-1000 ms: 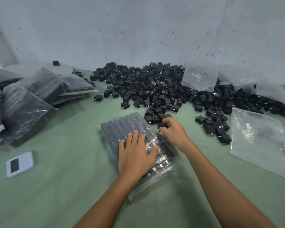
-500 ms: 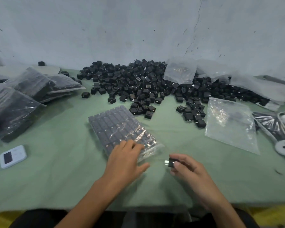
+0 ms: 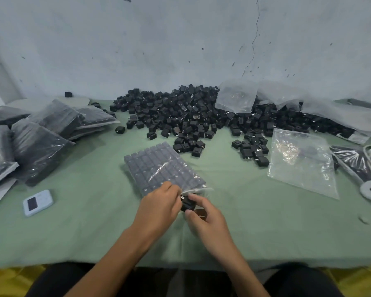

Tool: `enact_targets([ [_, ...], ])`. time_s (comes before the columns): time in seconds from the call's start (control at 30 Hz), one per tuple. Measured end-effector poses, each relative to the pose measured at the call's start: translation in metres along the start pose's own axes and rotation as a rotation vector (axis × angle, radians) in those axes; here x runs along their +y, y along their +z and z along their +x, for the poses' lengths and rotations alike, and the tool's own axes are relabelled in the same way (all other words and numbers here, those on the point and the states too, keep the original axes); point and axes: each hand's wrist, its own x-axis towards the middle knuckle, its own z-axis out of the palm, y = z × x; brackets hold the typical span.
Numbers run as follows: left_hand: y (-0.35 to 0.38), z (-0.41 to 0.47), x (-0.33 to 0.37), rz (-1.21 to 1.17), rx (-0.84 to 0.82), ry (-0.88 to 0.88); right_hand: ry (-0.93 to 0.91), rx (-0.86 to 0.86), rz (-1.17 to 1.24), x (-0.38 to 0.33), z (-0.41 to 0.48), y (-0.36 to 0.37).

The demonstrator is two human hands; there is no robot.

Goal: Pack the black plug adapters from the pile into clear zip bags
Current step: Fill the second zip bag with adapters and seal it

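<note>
Right grip (image 3: 208, 219) pinching black plug adapter (image 3: 187, 203) at mouth of part-filled zip bag (image 3: 159, 168), left grip (image 3: 159, 207) holding bag's edge, adapter pile (image 3: 191, 112) beyond on counter (image 3: 73, 221)

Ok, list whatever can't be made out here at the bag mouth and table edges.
Head view only.
- Adapter: mostly covered by fingers of the right hand, blurred.
- Zip bag mouth: behind left hand; its grip unclear.
- Packed bags: cut by left edge.
- White device screen: too small to read.

bg: cracked grey wall (image 3: 180, 43) (scuffed) | green table cloth (image 3: 73, 228) — yellow floor (image 3: 4, 281)
</note>
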Motion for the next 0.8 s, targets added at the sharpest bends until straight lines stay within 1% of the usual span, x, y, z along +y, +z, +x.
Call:
enact_targets([
  [0.2,-0.006,-0.007,0.001,-0.064,0.071,-0.005,-0.161,0.091,-0.184,0.005,0.002,0.023],
  [0.37,-0.009,-0.003,0.001,-0.089,0.073,-0.008,-0.184,0.08,-0.033,0.002,0.002,0.021],
  [0.43,-0.01,-0.003,0.003,-0.09,0.067,-0.013,-0.18,0.088,-0.05,-0.002,0.004,0.02],
  [0.5,-0.009,-0.004,0.004,-0.098,0.066,-0.014,-0.175,0.151,-0.129,-0.003,0.008,0.021],
  [0.57,-0.008,-0.004,0.004,-0.115,0.062,-0.031,-0.162,0.216,-0.146,-0.004,0.01,0.026],
  [0.6,-0.008,-0.003,0.004,-0.126,0.059,-0.042,-0.144,0.233,-0.104,-0.005,0.011,0.029],
  [0.73,-0.007,-0.003,0.003,-0.164,0.054,-0.079,-0.001,0.229,0.257,-0.008,0.011,0.042],
  [0.8,-0.007,-0.002,0.002,-0.183,0.033,-0.078,0.026,0.228,0.33,-0.006,0.01,0.044],
])
